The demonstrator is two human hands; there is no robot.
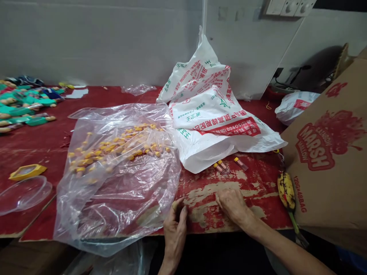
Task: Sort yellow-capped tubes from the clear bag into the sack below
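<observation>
A large clear plastic bag (120, 172) lies on the worn red table (229, 191), holding several small tubes with yellow caps (114, 147). My left hand (175, 225) rests at the table's front edge beside the bag's right corner, fingers curled with a small yellowish tip showing at the fingertips. My right hand (233, 206) lies palm down on the table to the right, fingers curled under. Three loose yellow-capped tubes (222, 167) lie just beyond it, under the edge of a white printed bag (215, 118).
A Marsh cardboard box (329, 152) stands at the right with a spotted banana (286, 190) beside it. A clear round lid (24, 193) and a yellow hexagonal piece (27, 171) sit at the left. Green packaged items (23, 107) lie far left. Another white bag (295, 105) is at the back right.
</observation>
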